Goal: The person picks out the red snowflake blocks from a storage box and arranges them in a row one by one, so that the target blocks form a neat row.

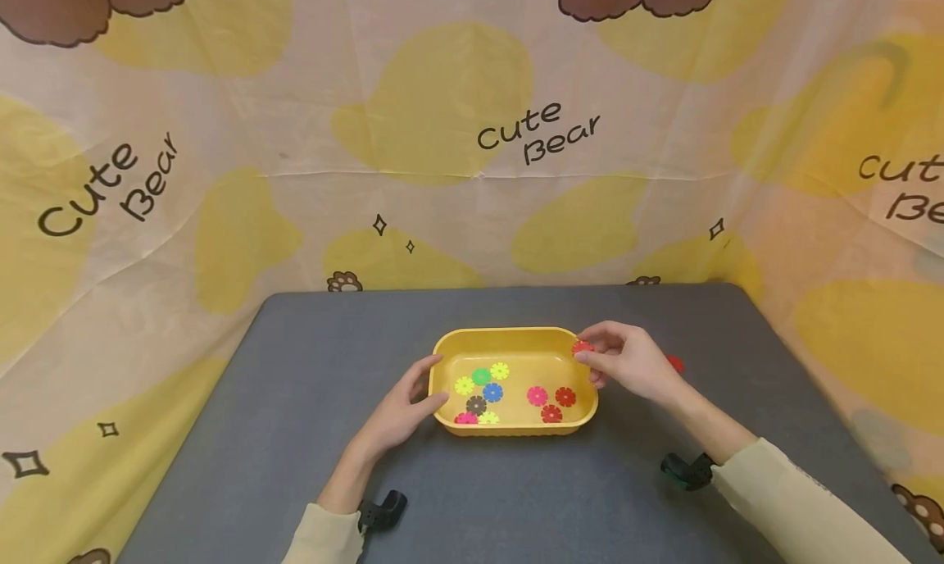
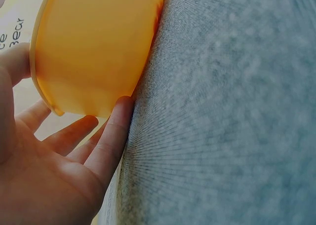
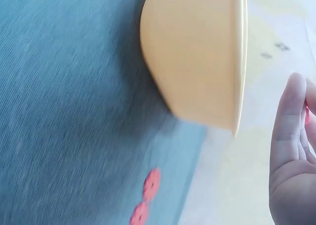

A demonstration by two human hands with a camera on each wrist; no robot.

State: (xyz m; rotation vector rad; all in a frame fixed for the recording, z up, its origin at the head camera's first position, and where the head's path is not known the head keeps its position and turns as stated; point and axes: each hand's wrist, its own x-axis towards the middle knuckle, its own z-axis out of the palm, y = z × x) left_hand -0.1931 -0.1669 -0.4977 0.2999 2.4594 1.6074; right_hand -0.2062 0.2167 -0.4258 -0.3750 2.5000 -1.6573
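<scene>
A yellow plastic tray (image 1: 509,427) with rounded corners holds flower-shaped notched discs in yellow, green, blue, dark grey, pink and red. My left hand (image 1: 398,404) holds the tray's left end: in the left wrist view the thumb reaches over the rim and fingers (image 2: 116,129) touch the outer wall. Above the tray's back right corner, my right hand (image 1: 627,359) pinches a red notched disc (image 1: 583,347) between thumb and fingertips. Only a sliver of that disc shows in the right wrist view. The pink disc (image 1: 537,396) and red disc (image 1: 565,397) lie inside on the right.
Two red discs (image 3: 152,184) lie on the grey table (image 3: 64,106) to the right of the tray, partly hidden behind my right wrist in the head view. A printed curtain (image 1: 442,220) hangs behind the table and along both sides.
</scene>
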